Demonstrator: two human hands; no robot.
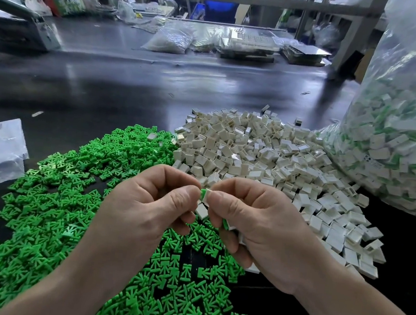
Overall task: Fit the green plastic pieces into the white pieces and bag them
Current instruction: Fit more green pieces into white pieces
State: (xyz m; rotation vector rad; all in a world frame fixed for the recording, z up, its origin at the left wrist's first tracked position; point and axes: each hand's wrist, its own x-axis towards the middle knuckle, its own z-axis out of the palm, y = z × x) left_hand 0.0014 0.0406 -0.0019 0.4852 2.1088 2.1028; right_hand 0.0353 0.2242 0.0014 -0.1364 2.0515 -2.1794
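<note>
You get soft, even light from above — shadows under the green pieces (pixel 43 204) are faint. Pale glare streaks the dark table (pixel 132 85) and the clear bag (pixel 410 127). Near things are sharp, the far benches (pixel 239 45) look soft — and the frame edges bow outward.

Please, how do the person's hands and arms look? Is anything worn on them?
Both grips, the left hand and the right hand, are bare: no gloves, rings or watch show. The forearms are uncovered to the picture's edge; no sleeve is visible.
</note>
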